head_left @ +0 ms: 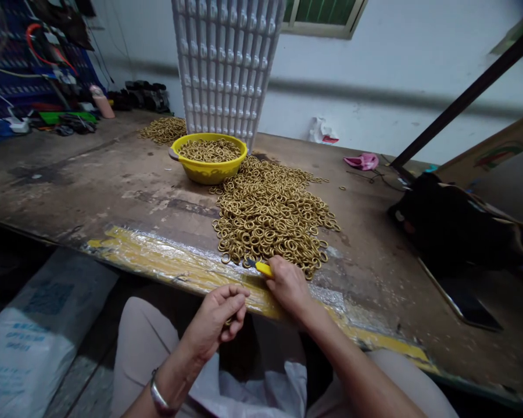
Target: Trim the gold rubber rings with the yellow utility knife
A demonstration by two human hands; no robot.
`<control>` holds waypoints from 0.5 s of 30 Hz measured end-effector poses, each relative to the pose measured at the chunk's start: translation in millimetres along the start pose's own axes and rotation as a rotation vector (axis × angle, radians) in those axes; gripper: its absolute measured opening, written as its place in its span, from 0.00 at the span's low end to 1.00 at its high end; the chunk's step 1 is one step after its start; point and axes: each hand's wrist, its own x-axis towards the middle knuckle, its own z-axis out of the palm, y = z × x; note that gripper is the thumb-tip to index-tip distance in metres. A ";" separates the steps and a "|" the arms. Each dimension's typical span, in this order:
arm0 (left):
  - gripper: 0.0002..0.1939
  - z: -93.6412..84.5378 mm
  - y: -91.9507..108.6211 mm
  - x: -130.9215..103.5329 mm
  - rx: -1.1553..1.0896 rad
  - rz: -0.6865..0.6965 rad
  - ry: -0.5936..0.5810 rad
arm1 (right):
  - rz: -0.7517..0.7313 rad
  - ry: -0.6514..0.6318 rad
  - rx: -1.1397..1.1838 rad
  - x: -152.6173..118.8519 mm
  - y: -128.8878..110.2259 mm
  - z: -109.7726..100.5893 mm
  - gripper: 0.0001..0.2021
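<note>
A large pile of brass-coloured rings [270,209] lies on the brown worktable [126,191]. My right hand [287,284] is closed round a yellow cutter [264,269], its dark blade pointing left at the pile's near edge. Just off the table's front edge, my left hand [220,319] has its fingers curled round at least one brass ring [229,321], mostly hidden by them. Behind the pile and to its left stands a yellow basin [211,169] filled with more rings.
A tall ribbed grey tray [226,69] leans upright behind the basin. A smaller ring heap [163,130] lies beside it. To the right are a pink cloth [361,161], a black bag [444,226] and a phone [466,302]. Yellow tape [157,261] covers the front edge.
</note>
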 end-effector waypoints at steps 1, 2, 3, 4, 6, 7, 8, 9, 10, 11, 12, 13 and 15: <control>0.17 0.3 0.9 0.2 0.037 0.020 0.033 | -0.011 -0.005 0.128 -1.7 -0.4 -2.4 0.03; 0.20 0.6 2.1 0.6 0.063 0.037 0.058 | -0.028 -0.030 0.284 -3.8 -1.5 -5.2 0.04; 0.23 0.9 3.2 1.3 0.077 0.051 0.071 | -0.047 -0.077 0.452 -6.2 -3.1 -8.3 0.05; 0.23 1.3 4.2 2.1 0.077 0.056 0.068 | -0.064 -0.138 0.612 -8.6 -5.2 -11.5 0.07; 0.21 1.9 5.6 3.3 0.047 0.047 0.030 | -0.078 -0.258 0.850 -13.1 -10.1 -18.0 0.09; 0.18 2.2 5.9 3.5 0.022 0.035 0.004 | -0.072 -0.296 0.921 -15.0 -12.5 -21.2 0.09; 0.15 2.4 5.9 3.2 -0.005 0.021 -0.021 | -0.063 -0.319 0.968 -16.6 -14.8 -24.3 0.10; 0.13 2.6 5.9 2.6 -0.035 0.006 -0.042 | -0.056 -0.332 1.000 -17.8 -16.7 -27.3 0.10; 0.12 2.8 5.7 1.8 -0.064 -0.011 -0.063 | -0.054 -0.344 1.027 -18.9 -18.3 -30.1 0.11; 0.11 2.9 5.5 0.7 -0.090 -0.028 -0.085 | -0.057 -0.353 1.052 -19.8 -19.6 -32.6 0.12; 0.11 3.1 5.4 -0.6 -0.113 -0.044 -0.108 | -0.064 -0.358 1.076 -20.7 -20.8 -34.8 0.12; 0.10 3.4 5.3 -1.8 -0.131 -0.056 -0.131 | -0.073 -0.366 1.100 -21.6 -21.8 -36.4 0.13; 0.09 4.1 5.4 -4.4 -0.156 -0.057 -0.179 | -0.092 -0.396 1.162 -23.6 -23.6 -38.0 0.14</control>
